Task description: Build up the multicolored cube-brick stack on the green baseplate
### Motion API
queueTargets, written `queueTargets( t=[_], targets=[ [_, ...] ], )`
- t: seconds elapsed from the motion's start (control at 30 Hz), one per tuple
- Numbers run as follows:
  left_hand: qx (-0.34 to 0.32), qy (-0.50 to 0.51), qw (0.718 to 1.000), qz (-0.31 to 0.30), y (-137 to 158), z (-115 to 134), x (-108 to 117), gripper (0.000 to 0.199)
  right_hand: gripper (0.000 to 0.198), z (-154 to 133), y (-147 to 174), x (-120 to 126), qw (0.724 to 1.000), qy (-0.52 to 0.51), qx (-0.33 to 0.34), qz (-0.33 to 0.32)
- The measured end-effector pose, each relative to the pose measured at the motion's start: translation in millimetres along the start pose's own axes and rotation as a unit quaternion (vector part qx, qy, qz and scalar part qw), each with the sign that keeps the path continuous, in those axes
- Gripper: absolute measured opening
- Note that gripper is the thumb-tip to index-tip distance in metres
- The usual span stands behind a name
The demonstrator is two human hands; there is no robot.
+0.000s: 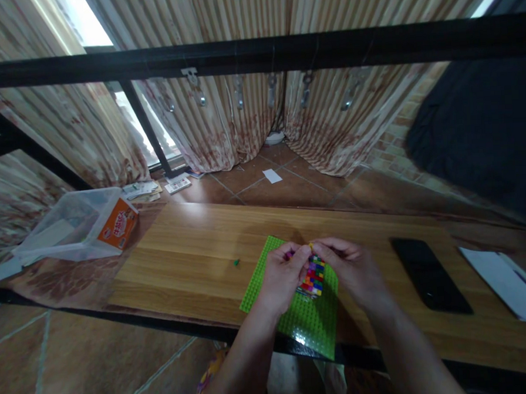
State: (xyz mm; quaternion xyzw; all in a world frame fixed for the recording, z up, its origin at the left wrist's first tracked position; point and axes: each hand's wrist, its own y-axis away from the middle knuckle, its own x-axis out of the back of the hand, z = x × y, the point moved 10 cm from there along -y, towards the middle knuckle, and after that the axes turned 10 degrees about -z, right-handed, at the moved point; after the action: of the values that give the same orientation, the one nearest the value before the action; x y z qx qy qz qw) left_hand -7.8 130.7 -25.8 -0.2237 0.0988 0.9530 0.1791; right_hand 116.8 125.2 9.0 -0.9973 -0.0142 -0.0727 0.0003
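Note:
A small block of multicoloured toy bricks [314, 279] is held just above a bright green studded baseplate [305, 324]. My left hand [285, 273] is closed on the block's left side, thumb and fingers pinching its upper edge. At the block's top right, my right hand [346, 264] has thumb and fingertips pinched together on a tiny yellow brick [311, 245]. Both sets of fingertips nearly meet there, and they hide part of the block. The baseplate lies at a slant and reaches past the table's front edge.
A tiny green piece [236, 262] lies left of the baseplate on the wooden table [181, 248]. A black phone [430, 275] and white papers [509, 281] lie to the right. At the far left stands a clear plastic bin [77, 227] with an orange label. A black bar [255, 56] crosses beyond the table.

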Motion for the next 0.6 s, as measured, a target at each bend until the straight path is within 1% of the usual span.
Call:
queueTargets(
  t=[0.07, 0.2, 0.27, 0.33, 0.4, 0.47, 0.53, 0.6],
  targets=[
    [-0.002, -0.02, 1.0, -0.012, -1, 0, -1, 0.04, 0.03, 0, 1, 0, 1.0, -0.016, -0.006, -0.002],
    [-0.024, -0.074, 0.996, -0.039, 0, 3, -6, 0.039, 0.033, 2, 3, -2, 0.999, -0.035, -0.027, -0.023],
    [-0.023, -0.07, 0.996, -0.05, 0, 3, -9, 0.04, 0.035, 6, 3, 0, 0.997, -0.059, -0.036, -0.018],
    [-0.013, -0.046, 0.998, -0.047, 0, 2, -9, 0.041, 0.036, 12, 3, 8, 0.997, -0.068, -0.047, 0.008],
    [-0.005, -0.012, 1.0, -0.02, 0, 3, -4, 0.043, 0.033, 19, 3, 19, 0.997, -0.031, -0.054, 0.044],
    [-0.003, 0.024, 0.999, 0.022, 0, 5, 7, 0.043, 0.03, 23, 2, 30, 0.995, 0.044, -0.054, 0.074],
    [-0.008, 0.052, 0.997, 0.058, 1, 9, 17, 0.042, 0.027, 27, 0, 33, 0.989, 0.113, -0.051, 0.076],
    [-0.015, 0.071, 0.994, 0.078, 2, 12, 24, 0.04, 0.026, 31, -2, 30, 0.984, 0.16, -0.05, 0.058]
  ],
)
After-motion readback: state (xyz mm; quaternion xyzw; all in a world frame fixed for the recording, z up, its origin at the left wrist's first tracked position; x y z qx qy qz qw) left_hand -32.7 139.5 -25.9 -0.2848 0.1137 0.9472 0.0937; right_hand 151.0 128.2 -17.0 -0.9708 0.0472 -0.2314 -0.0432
